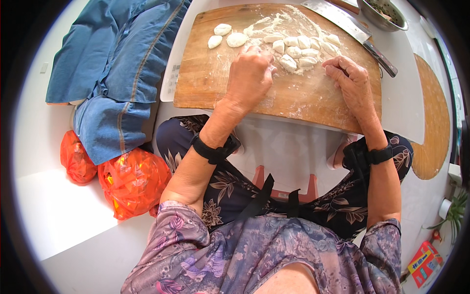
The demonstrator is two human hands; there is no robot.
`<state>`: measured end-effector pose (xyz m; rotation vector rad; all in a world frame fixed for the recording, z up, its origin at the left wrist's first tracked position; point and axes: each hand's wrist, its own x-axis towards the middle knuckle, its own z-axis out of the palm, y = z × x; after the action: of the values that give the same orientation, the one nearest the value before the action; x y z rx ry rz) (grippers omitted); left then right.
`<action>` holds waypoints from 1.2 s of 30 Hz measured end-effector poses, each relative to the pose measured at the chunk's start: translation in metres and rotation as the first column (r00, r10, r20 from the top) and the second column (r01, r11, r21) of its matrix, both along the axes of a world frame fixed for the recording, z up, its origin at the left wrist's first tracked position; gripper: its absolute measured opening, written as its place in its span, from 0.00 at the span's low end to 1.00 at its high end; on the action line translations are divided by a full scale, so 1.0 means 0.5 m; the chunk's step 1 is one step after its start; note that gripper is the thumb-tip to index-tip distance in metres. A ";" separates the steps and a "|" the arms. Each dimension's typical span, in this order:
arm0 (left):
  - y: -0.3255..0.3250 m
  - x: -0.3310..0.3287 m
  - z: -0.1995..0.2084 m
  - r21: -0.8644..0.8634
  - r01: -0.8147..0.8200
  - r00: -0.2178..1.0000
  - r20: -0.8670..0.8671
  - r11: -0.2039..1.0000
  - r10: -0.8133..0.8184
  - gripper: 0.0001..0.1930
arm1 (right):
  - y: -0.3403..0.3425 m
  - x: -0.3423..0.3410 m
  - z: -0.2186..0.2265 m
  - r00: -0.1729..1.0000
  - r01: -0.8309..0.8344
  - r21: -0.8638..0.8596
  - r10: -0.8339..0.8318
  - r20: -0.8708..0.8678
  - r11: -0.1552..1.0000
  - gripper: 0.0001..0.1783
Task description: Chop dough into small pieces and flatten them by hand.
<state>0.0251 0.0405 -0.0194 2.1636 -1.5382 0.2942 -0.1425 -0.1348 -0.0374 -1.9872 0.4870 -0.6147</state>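
My left hand (250,77) is closed, knuckles up, over the floury wooden board. Its fingertips are hidden beneath it, so whatever they press or hold cannot be seen. Just beyond it lies a flattened round dough piece (237,39), with two smaller floured pieces (223,29) close by. Toward the right side of the board (303,100), my right hand (349,81) has its fingers curled in loosely, and nothing shows in them. Several cut dough pieces (293,52) sit clustered between and beyond the two hands, dusted with flour.
A cleaver (342,22) lies at the board's far right corner, its dark handle (381,59) pointing toward me. Behind it stands a metal bowl (384,13) of chopped filling. Blue denim cloth (117,63) and red plastic bags (133,183) are at left. A pink stool (286,193) is below.
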 end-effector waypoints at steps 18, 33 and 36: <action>0.052 0.048 -0.009 -0.155 -0.137 0.795 -0.606 0.978 0.016 0.11 | 0.000 0.002 0.002 1.000 0.013 0.032 -0.012 -0.011 0.999 0.09; 0.057 0.052 0.000 0.014 -0.039 0.961 -0.274 0.999 0.041 0.18 | -0.002 0.002 0.003 1.000 0.008 0.011 -0.008 -0.028 1.000 0.08; 0.055 0.049 0.008 0.004 0.036 0.970 -0.242 0.999 -0.034 0.17 | -0.002 0.003 0.003 1.000 0.006 0.009 -0.006 -0.022 1.000 0.08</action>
<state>0.0496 0.0678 -0.0152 2.0877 -1.4390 0.0106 -0.1412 -0.1359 -0.0357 -1.9860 0.5089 -0.5939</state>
